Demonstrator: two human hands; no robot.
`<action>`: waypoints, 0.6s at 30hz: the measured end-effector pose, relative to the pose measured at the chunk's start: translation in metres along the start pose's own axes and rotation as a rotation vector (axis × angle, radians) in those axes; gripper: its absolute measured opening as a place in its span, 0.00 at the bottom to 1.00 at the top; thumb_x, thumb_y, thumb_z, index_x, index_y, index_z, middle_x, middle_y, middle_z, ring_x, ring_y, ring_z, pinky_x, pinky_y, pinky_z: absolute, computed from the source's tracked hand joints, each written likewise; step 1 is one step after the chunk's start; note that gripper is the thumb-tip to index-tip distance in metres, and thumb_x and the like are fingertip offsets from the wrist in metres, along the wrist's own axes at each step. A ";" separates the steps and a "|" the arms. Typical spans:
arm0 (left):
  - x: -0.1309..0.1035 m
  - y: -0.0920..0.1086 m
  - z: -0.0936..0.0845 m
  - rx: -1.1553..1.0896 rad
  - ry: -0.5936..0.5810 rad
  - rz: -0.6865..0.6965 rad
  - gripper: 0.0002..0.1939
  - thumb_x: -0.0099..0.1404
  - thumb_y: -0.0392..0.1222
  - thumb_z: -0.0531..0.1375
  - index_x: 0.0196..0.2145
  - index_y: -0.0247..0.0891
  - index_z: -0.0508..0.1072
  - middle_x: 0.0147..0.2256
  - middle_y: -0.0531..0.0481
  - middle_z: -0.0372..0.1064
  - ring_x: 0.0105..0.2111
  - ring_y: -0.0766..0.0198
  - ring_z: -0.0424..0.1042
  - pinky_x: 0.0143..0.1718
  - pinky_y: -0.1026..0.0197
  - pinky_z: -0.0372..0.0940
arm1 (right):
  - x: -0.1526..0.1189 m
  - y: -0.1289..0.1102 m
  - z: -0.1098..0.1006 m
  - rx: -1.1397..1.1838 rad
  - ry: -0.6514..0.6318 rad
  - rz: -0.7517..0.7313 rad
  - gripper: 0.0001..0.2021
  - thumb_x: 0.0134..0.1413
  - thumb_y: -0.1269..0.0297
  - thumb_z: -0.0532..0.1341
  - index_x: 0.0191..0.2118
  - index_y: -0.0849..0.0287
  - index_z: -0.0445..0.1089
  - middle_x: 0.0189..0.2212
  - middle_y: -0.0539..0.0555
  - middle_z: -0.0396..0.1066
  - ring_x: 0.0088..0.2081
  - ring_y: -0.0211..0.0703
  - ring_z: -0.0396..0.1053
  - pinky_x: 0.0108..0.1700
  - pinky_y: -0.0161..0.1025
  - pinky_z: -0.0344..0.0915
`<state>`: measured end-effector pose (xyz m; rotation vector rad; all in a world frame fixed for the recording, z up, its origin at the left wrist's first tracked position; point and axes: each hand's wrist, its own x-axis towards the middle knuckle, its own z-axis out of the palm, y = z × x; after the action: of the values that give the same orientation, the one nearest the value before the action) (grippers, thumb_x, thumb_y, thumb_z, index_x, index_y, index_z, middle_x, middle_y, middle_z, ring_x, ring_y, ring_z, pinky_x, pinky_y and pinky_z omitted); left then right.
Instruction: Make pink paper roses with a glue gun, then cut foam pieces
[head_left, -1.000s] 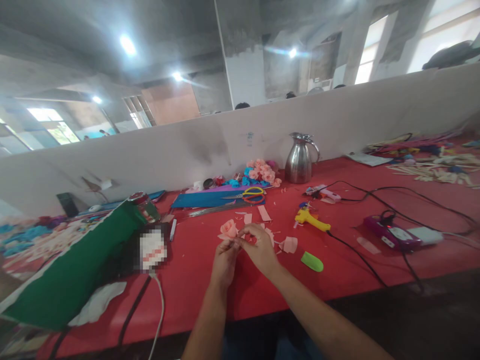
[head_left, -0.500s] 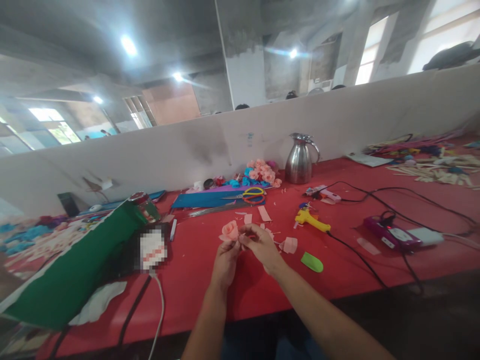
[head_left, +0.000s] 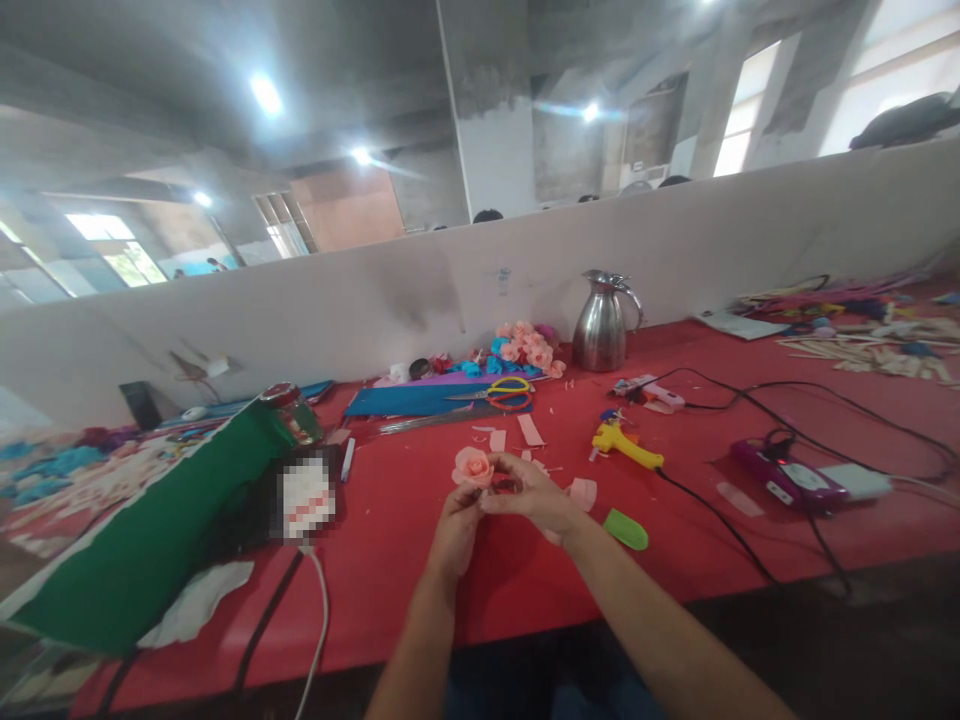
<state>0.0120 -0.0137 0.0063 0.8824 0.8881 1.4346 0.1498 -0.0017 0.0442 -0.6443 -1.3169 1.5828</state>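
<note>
A peach-pink paper rose (head_left: 472, 467) stands upright above the red table (head_left: 390, 590). My left hand (head_left: 459, 525) pinches it from below at its base. From the right, my right hand (head_left: 532, 490) curves its thumb and fingers against the flower's right side and underside; the exact contact at the fingertips is too small to make out. Cut strips of pink paper (head_left: 531, 431) lie just beyond the hands, with another pink piece (head_left: 581, 493) beside my right wrist. Further right are a yellow glue gun (head_left: 628, 443) and a bright green tapered piece (head_left: 625, 530).
Yellow-and-red-handled scissors (head_left: 504, 391) rest on blue sheets (head_left: 405, 399), near finished paper roses (head_left: 529, 347). A steel jug (head_left: 600, 322) stands by the partition. Cords run from a purple power strip (head_left: 787, 475) at right. A green box (head_left: 150, 530) flanks the left.
The rose has tilted and turned slightly, its face now more toward me. My right hand's fingers have opened wider and shifted around the flower's right side. The camera view has shifted slightly.
</note>
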 end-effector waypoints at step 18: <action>0.002 0.001 -0.002 0.195 -0.033 0.169 0.12 0.53 0.47 0.64 0.23 0.35 0.70 0.21 0.54 0.61 0.24 0.68 0.57 0.30 0.64 0.53 | 0.010 -0.011 -0.006 0.056 0.419 -0.075 0.15 0.43 0.50 0.63 0.29 0.58 0.73 0.30 0.53 0.74 0.35 0.43 0.69 0.42 0.40 0.61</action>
<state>0.0097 -0.0120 0.0069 1.1471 0.9586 1.4907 0.1544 0.0094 0.0551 -0.8297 -0.9699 1.3287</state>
